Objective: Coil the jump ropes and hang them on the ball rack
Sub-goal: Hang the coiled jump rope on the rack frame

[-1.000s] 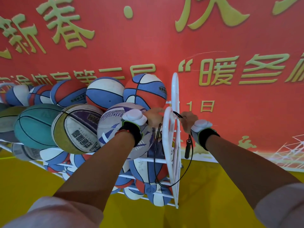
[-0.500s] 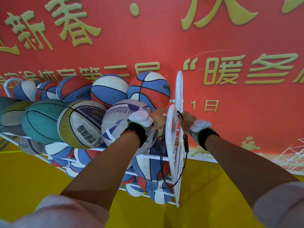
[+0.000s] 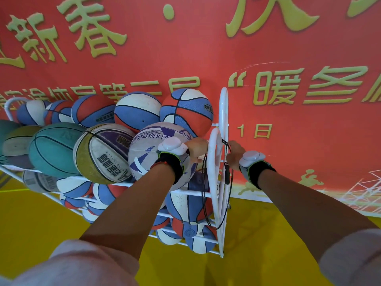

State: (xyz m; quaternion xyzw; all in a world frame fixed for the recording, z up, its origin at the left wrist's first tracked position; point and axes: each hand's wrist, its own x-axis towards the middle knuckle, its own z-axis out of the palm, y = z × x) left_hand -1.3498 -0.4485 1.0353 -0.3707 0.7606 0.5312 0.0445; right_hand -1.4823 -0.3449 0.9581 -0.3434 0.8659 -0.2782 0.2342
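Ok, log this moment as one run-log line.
stage: hanging rope | left hand: at rack end loop | right hand: on jump rope | rope: coils draped over loop

Your rack stands at 12 o'clock against the banner, its end frame facing you. Balls fill it out toward 9 o'clock, more on the shelves below. The rope hangs over the end frame, loops dropping on both sides. Your left hand is at the frame's left, your right hand at its right, both touching the rope.
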